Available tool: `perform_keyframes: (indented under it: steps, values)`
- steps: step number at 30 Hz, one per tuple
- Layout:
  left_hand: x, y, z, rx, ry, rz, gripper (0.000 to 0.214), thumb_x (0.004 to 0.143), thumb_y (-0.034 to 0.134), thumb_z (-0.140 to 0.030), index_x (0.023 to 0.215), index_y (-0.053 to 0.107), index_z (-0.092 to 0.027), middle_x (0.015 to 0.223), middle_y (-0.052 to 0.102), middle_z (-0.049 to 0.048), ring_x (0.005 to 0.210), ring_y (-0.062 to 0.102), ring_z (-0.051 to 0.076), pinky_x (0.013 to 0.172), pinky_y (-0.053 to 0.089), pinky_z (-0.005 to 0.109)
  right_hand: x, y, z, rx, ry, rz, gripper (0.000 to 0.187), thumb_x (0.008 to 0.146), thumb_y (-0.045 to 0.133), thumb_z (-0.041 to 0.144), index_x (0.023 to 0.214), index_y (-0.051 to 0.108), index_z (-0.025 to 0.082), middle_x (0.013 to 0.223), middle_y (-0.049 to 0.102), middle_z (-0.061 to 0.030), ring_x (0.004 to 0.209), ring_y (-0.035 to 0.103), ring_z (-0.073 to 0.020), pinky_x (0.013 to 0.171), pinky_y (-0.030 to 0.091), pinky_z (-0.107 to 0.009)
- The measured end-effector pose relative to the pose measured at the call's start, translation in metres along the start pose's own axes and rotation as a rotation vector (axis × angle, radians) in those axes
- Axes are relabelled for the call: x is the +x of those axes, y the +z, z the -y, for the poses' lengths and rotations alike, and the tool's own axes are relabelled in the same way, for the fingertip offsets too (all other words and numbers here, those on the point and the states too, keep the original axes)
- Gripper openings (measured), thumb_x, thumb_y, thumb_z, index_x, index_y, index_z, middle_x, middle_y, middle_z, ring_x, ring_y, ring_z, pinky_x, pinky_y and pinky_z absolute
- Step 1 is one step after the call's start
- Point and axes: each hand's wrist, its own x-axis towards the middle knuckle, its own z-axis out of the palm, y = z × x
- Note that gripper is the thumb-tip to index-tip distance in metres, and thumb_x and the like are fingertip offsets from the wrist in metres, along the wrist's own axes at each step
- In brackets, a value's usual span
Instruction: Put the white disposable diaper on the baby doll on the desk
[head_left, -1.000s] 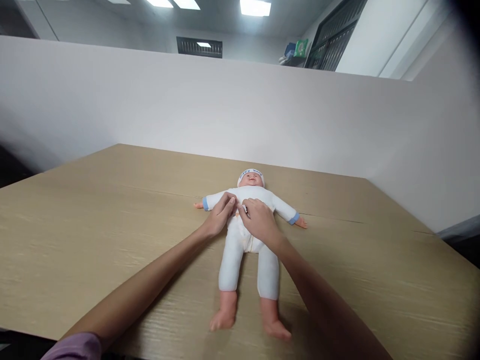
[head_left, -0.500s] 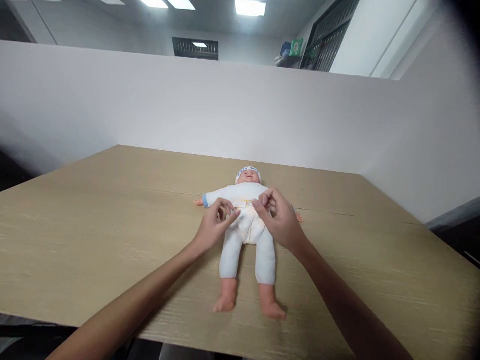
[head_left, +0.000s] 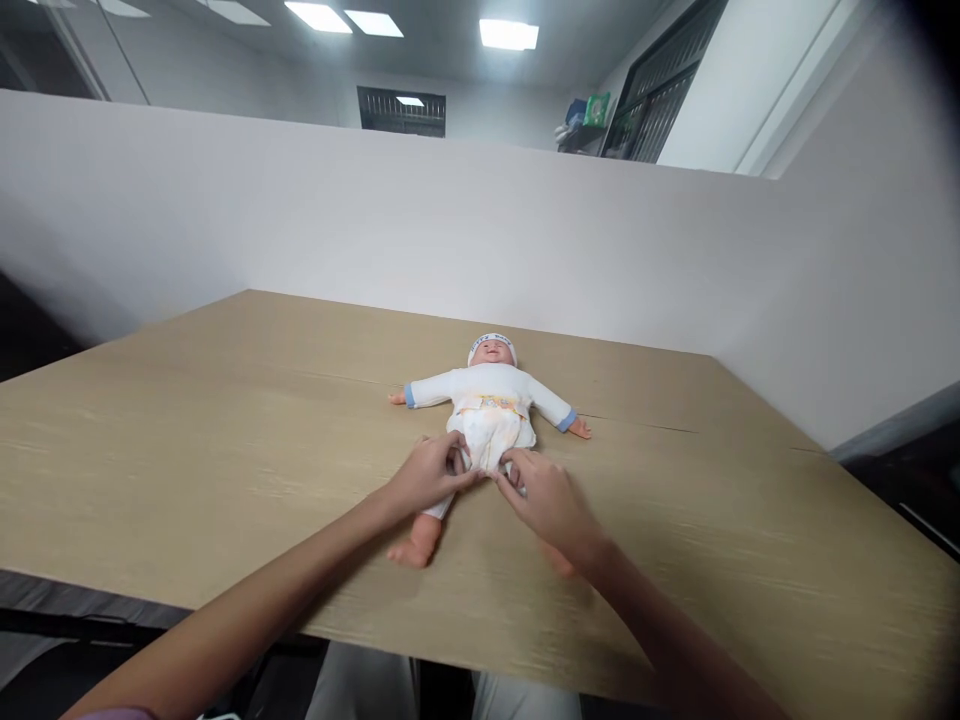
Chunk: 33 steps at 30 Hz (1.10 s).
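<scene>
A baby doll (head_left: 491, 380) in a white top with blue cuffs and a white cap lies face up on the table, its head away from me. Around its hips sits a white diaper (head_left: 491, 430) with a coloured band at the waist. At the diaper's lower left edge, my left hand (head_left: 435, 470) pinches the material between thumb and fingers. My right hand (head_left: 544, 495) pinches the matching edge on the right. Both thumbs meet near the crotch. The doll's legs are spread, and my hands hide much of them.
The wooden table (head_left: 225, 430) stretches wide on both sides, with thin seams across it. A white partition (head_left: 450, 230) rises behind its far edge. Beyond it, a green package (head_left: 596, 109) sits on a shelf. My legs show under the near edge.
Both hands have moved from the diaper's waist down to its leg openings and pinch there. The doll's legs have spread apart, and its right-side arm is now uncovered.
</scene>
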Motion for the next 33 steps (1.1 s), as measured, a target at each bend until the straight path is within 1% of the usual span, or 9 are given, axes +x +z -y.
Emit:
perform_keyframes:
  steps: [3, 6, 8, 13, 18, 20, 23, 26, 33]
  values:
    - [0.002, 0.005, 0.000, 0.121, 0.031, -0.017, 0.034, 0.092, 0.072, -0.050, 0.080, 0.065, -0.020, 0.072, 0.066, -0.0005, 0.075, 0.059, 0.020, 0.078, 0.037, 0.033, 0.001, 0.010, 0.003, -0.059, -0.004, -0.037, 0.020, 0.104, 0.058, 0.037, 0.091, 0.063, 0.022, 0.092, 0.070, -0.0057, 0.083, 0.063, -0.0223, 0.072, 0.043, -0.033]
    - [0.001, 0.008, 0.002, 0.153, 0.045, -0.037, 0.030, 0.094, 0.070, -0.048, 0.081, 0.070, -0.022, 0.072, 0.066, -0.0009, 0.080, 0.060, 0.021, 0.084, 0.036, 0.036, -0.004, 0.016, 0.005, -0.021, -0.040, -0.057, 0.011, 0.103, 0.056, 0.028, 0.103, 0.065, 0.022, 0.102, 0.069, -0.0079, 0.095, 0.064, -0.0250, 0.081, 0.048, -0.036]
    - [-0.001, 0.008, 0.005, 0.158, 0.074, -0.068, 0.028, 0.095, 0.070, -0.046, 0.080, 0.072, -0.022, 0.074, 0.067, -0.0008, 0.083, 0.061, 0.022, 0.088, 0.036, 0.038, -0.008, 0.016, 0.006, 0.032, -0.055, -0.066, 0.014, 0.101, 0.058, 0.027, 0.113, 0.065, 0.022, 0.112, 0.068, -0.0090, 0.104, 0.063, -0.0268, 0.088, 0.050, -0.039]
    - [-0.004, 0.006, 0.009, 0.034, 0.205, -0.155, 0.019, 0.097, 0.068, -0.038, 0.088, 0.070, -0.021, 0.106, 0.068, 0.0050, 0.101, 0.061, 0.023, 0.093, 0.043, 0.037, -0.014, 0.014, 0.008, 0.160, -0.043, -0.082, 0.022, 0.098, 0.064, 0.026, 0.120, 0.064, 0.024, 0.128, 0.064, -0.0090, 0.118, 0.059, -0.0280, 0.100, 0.051, -0.043]
    - [-0.004, 0.004, 0.008, 0.034, 0.231, -0.135, 0.014, 0.099, 0.065, -0.034, 0.093, 0.067, -0.022, 0.124, 0.066, 0.0057, 0.110, 0.058, 0.024, 0.098, 0.042, 0.038, -0.015, 0.019, 0.008, 0.219, 0.002, -0.097, 0.024, 0.096, 0.067, 0.027, 0.120, 0.063, 0.025, 0.133, 0.065, -0.0084, 0.122, 0.057, -0.0295, 0.104, 0.049, -0.046]
    - [-0.004, 0.003, 0.006, 0.046, 0.220, -0.103, 0.014, 0.100, 0.064, -0.034, 0.092, 0.066, -0.022, 0.123, 0.068, 0.0044, 0.107, 0.057, 0.024, 0.096, 0.042, 0.038, -0.014, 0.022, 0.009, 0.238, 0.021, -0.097, 0.025, 0.095, 0.068, 0.029, 0.119, 0.063, 0.024, 0.127, 0.068, -0.0084, 0.119, 0.058, -0.0299, 0.101, 0.049, -0.046]
    - [-0.003, 0.003, 0.002, 0.021, 0.189, -0.055, 0.017, 0.099, 0.062, -0.034, 0.087, 0.062, -0.022, 0.103, 0.070, 0.0023, 0.099, 0.055, 0.023, 0.092, 0.041, 0.038, -0.012, 0.026, 0.009, 0.246, 0.065, -0.135, 0.020, 0.093, 0.069, 0.031, 0.110, 0.063, 0.022, 0.105, 0.069, -0.0078, 0.104, 0.061, -0.0287, 0.090, 0.051, -0.042]
    - [-0.001, 0.005, 0.000, 0.004, 0.104, -0.084, 0.013, 0.095, 0.064, -0.033, 0.089, 0.061, -0.022, 0.089, 0.065, 0.0012, 0.095, 0.054, 0.024, 0.091, 0.040, 0.039, -0.008, 0.030, 0.005, 0.281, 0.136, -0.194, 0.016, 0.092, 0.068, 0.033, 0.102, 0.063, 0.022, 0.091, 0.065, -0.0048, 0.087, 0.061, -0.0244, 0.078, 0.049, -0.037]
    - [0.002, 0.009, 0.006, -0.108, 0.005, -0.142, 0.020, 0.087, 0.070, -0.036, 0.090, 0.057, -0.021, 0.092, 0.065, 0.0010, 0.096, 0.059, 0.024, 0.093, 0.041, 0.039, 0.002, 0.023, -0.007, 0.467, 0.285, -0.234, 0.028, 0.086, 0.073, 0.040, 0.102, 0.056, 0.024, 0.092, 0.075, -0.0009, 0.068, 0.060, -0.0182, 0.069, 0.046, -0.033]
